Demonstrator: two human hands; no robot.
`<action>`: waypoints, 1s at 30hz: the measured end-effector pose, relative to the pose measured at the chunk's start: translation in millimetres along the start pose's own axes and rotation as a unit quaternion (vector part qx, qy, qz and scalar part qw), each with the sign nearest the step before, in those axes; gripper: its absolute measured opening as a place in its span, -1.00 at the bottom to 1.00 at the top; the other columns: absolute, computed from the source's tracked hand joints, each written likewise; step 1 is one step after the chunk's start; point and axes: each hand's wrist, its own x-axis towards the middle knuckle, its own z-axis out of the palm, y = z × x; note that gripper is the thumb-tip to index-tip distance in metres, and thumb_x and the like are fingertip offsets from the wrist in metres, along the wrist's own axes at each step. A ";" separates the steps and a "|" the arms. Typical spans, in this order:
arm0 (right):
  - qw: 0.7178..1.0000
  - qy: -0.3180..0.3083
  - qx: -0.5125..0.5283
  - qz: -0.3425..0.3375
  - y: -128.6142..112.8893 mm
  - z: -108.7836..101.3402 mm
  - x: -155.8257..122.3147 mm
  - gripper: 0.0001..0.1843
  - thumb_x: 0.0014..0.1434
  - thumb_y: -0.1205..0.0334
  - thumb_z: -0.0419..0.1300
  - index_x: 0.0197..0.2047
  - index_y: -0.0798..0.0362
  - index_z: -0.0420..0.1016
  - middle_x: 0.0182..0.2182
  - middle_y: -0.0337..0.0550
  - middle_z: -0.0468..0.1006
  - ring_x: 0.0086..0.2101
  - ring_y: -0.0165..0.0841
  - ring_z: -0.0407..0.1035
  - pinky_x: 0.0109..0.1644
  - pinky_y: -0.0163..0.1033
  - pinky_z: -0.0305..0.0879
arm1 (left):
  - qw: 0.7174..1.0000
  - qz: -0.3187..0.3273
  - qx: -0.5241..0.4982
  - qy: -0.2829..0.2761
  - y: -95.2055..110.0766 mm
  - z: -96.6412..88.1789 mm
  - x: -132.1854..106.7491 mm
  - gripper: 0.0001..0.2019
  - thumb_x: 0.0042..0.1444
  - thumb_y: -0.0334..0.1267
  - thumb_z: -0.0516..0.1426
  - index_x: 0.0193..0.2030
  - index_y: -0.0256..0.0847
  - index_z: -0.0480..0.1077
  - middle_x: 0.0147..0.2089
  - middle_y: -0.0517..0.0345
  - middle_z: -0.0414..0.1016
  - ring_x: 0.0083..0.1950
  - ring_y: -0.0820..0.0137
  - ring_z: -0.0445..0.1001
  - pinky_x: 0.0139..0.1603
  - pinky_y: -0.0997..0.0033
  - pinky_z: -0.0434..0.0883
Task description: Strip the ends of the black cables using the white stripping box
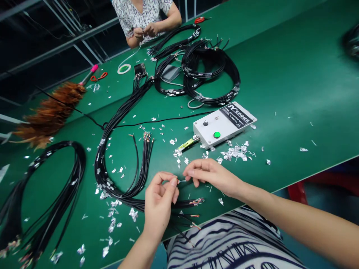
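Observation:
My left hand (159,200) and my right hand (209,173) meet near the front edge of the green table (280,74). Both pinch a thin wire end (181,181) between their fingertips. Under my left hand lies a bundle of black cables (123,157) with stripped coloured ends (196,201). Just behind my hands stands a white control box (224,123) with a green button and a black knob. Silver foil scraps (235,152) are scattered around it.
Coils of black cable lie at the left (50,186) and at the back middle (207,74). A feather duster (50,112), orange scissors (98,77) and a tape roll (123,68) sit at the back left. Another person (146,18) works across the table.

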 end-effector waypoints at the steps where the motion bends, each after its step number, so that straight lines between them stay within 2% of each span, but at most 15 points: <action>1: 1.000 -0.015 -0.013 0.007 -1.8 0.2 1.1 -0.74 0.05 0.02 0.31 -0.37 0.07 0.55 -0.46 -0.23 0.55 -0.52 -0.46 0.33 -0.42 -0.32 0.16 | 1.000 -0.004 0.005 -0.005 0.5 0.2 -0.1 -0.74 0.10 -0.10 0.29 -0.34 -0.26 0.39 -0.44 0.28 0.32 -0.59 0.64 0.20 -0.56 0.56 0.12; 4: 0.998 -0.051 -0.023 0.029 -5.3 3.5 4.9 -0.79 -0.02 0.09 0.35 -0.43 0.07 0.55 -0.53 -0.28 0.51 -0.53 -0.47 0.33 -0.40 -0.32 0.21 | 1.000 -0.015 0.015 -0.014 2.0 0.9 -0.2 -0.71 0.08 -0.07 0.29 -0.35 -0.25 0.38 -0.48 0.30 0.29 -0.60 0.62 0.18 -0.58 0.57 0.12; 7: 0.991 -0.104 0.017 0.078 -6.4 3.7 8.1 -0.84 -0.04 0.16 0.34 -0.48 0.08 0.56 -0.54 -0.28 0.53 -0.55 -0.51 0.32 -0.46 -0.39 0.16 | 0.999 -0.012 0.024 -0.033 4.5 0.5 -0.6 -0.71 0.08 -0.07 0.29 -0.37 -0.25 0.39 -0.44 0.26 0.31 -0.59 0.62 0.17 -0.60 0.58 0.13; 11: 0.964 -0.173 0.085 0.182 -5.5 0.5 9.9 -0.83 -0.09 0.17 0.37 -0.50 0.10 0.57 -0.57 -0.28 0.51 -0.55 -0.54 0.35 -0.49 -0.46 0.17 | 0.995 0.028 0.041 -0.082 8.5 -4.2 -2.3 -0.78 0.11 -0.15 0.28 -0.38 -0.26 0.44 -0.36 0.19 0.34 -0.53 0.60 0.22 -0.59 0.58 0.16; 15: 0.941 -0.213 0.148 0.217 0.4 2.7 10.2 -0.79 -0.12 0.16 0.41 -0.48 0.13 0.57 -0.54 -0.25 0.54 -0.55 -0.55 0.38 -0.45 -0.47 0.28 | 0.991 0.023 0.015 -0.129 9.3 -12.3 -2.7 -0.84 0.15 -0.21 0.25 -0.36 -0.25 0.45 -0.33 0.17 0.32 -0.49 0.58 0.26 -0.57 0.59 0.19; 20: 0.937 -0.220 0.198 0.184 10.1 10.4 9.8 -0.74 -0.11 0.12 0.42 -0.47 0.15 0.55 -0.52 -0.25 0.54 -0.57 -0.56 0.37 -0.45 -0.45 0.25 | 0.989 -0.019 -0.044 -0.140 8.9 -16.1 0.6 -0.83 0.13 -0.20 0.27 -0.36 -0.24 0.43 -0.32 0.20 0.28 -0.53 0.62 0.24 -0.60 0.61 0.14; 26: 0.979 -0.116 0.151 0.066 11.6 20.0 7.9 -0.69 0.00 0.05 0.39 -0.44 0.14 0.48 -0.50 -0.28 0.51 -0.58 -0.58 0.27 -0.48 -0.41 0.05 | 0.992 -0.072 -0.071 -0.079 9.6 -11.4 4.5 -0.74 0.08 -0.12 0.30 -0.33 -0.26 0.40 -0.42 0.28 0.28 -0.62 0.68 0.14 -0.62 0.61 0.02; 28: 0.985 -0.094 0.134 0.051 12.6 21.7 7.2 -0.67 0.03 0.02 0.38 -0.44 0.13 0.46 -0.54 -0.31 0.47 -0.58 -0.57 0.25 -0.49 -0.40 0.00 | 0.991 -0.075 -0.070 -0.083 9.5 -10.1 5.5 -0.72 0.06 -0.12 0.32 -0.20 -0.23 0.43 -0.38 0.27 0.31 -0.59 0.67 0.19 -0.61 0.63 0.09; 30: 0.985 -0.091 0.136 0.057 14.8 22.0 6.3 -0.64 0.03 -0.01 0.37 -0.45 0.12 0.43 -0.59 -0.35 0.40 -0.60 -0.56 0.21 -0.50 -0.39 -0.02 | 0.990 -0.073 -0.065 -0.104 9.8 -8.5 6.7 -0.63 0.00 -0.16 0.36 -0.06 -0.17 0.44 -0.32 0.26 0.34 -0.52 0.62 0.33 -0.53 0.62 0.26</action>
